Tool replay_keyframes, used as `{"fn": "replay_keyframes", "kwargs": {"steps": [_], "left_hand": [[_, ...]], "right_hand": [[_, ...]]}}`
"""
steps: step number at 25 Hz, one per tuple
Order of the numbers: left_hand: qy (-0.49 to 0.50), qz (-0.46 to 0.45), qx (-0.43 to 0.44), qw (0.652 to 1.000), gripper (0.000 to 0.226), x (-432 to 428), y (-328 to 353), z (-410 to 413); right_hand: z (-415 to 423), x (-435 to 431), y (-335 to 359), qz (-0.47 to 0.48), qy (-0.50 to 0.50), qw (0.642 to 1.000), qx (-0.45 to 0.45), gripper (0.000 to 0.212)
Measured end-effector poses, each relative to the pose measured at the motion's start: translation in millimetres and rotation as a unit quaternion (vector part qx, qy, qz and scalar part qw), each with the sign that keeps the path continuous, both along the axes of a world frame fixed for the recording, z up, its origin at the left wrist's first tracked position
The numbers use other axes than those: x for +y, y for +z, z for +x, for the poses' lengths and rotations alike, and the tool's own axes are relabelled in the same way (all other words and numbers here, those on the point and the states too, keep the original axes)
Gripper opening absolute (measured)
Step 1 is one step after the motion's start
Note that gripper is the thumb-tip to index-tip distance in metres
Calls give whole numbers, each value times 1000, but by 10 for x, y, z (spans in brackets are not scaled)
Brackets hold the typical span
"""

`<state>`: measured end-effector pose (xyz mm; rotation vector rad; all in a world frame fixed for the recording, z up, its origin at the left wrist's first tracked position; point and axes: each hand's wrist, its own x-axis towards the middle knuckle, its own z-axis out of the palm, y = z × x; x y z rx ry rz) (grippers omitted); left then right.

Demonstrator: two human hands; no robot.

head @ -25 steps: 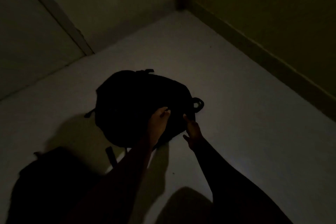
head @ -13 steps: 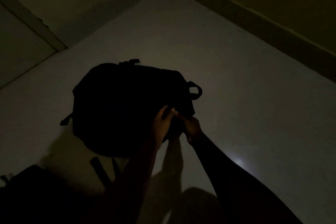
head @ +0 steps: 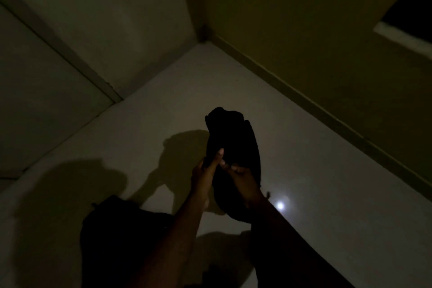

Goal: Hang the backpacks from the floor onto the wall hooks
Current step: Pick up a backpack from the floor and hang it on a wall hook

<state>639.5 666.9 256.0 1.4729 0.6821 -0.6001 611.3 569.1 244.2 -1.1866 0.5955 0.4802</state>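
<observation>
black backpack (head: 236, 147) gripped between left hand (head: 205, 170), right hand (head: 243, 177)

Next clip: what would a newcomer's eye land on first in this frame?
First, the black backpack at the centre, gripped by the left hand and the right hand above the pale floor, throwing a big shadow to its left. Next, a small bright spot of light on the floor just right of the right forearm. A second dark bag lies at lower left.
</observation>
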Motion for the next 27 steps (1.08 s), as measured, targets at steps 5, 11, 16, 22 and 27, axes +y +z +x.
{"fn": "replay_keyframes", "kwargs": {"steps": [5, 11, 16, 22, 27], "left_hand": [[3, -65, -5, 998, 39, 12, 992, -731], [12, -36, -94, 995, 8, 98, 1507, -1226], [-49, 82, -188, 977, 17, 363, 1596, -1437], [-185, 185, -276, 925, 28, 979, 1742, -1395], [-243, 288, -241, 894, 33, 1248, 1874, -1379]], "right_hand": [[-643, -277, 1023, 77, 17, 997, 25, 30], [-1230, -274, 1660, -11, -27, 999, -26, 23], [-1128, -178, 2089, -122, -12, 988, -95, 33], [-791, 324, 2118, -137, 29, 987, -82, 61], [-741, 577, 1914, -135, 32, 988, -66, 27]]}}
